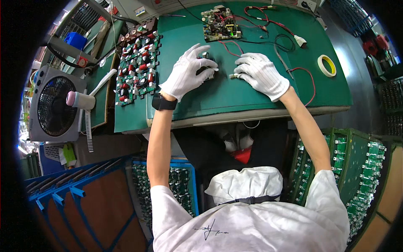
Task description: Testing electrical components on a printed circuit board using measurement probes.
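Observation:
My left hand (189, 72), in a white striped glove, curves its fingers round a small dark circuit board (205, 56) on the green mat. The fingers cover much of that board. Across a short gap, my right hand (261, 76), gloved the same way, pinches a small pale connector (233, 76) between thumb and fingers. Beyond both hands lies a larger populated circuit board (220, 26) with a green light glowing on it. Red and black wires (230, 47) run from this board toward my right hand; where they end is hidden.
Rows of circuit boards with red parts (138, 69) stand at the left of the mat. A yellow tape roll (326, 66), a white plug (300, 41) and loose cables lie to the right. A fan (56, 105) stands far left; racked boards (361, 168) sit low right.

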A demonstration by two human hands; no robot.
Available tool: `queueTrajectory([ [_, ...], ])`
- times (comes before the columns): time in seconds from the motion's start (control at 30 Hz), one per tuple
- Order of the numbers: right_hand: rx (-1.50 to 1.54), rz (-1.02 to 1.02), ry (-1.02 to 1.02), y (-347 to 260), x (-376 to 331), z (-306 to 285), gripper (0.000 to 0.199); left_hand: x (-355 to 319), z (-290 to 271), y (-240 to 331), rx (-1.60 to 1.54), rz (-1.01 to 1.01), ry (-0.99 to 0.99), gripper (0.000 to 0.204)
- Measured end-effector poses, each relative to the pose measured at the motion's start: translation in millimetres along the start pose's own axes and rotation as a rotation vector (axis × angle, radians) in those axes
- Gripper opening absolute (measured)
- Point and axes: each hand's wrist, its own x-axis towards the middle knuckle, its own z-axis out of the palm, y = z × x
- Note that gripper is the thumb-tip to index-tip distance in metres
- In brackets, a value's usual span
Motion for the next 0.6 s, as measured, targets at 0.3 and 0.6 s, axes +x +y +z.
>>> queueTrajectory([
  [0.3,0.312,0.03,0.123,15.5,29.1,-13.0,0.022,27.2,-18.7,-5.5,-0.561,-0.298,-0.299,0.032],
  [0.6,0.155,-0.097,0.082,11.9,57.7,-29.1,0.023,33.7,-6.3,-20.0,-0.34,0.005,-0.216,0.032],
])
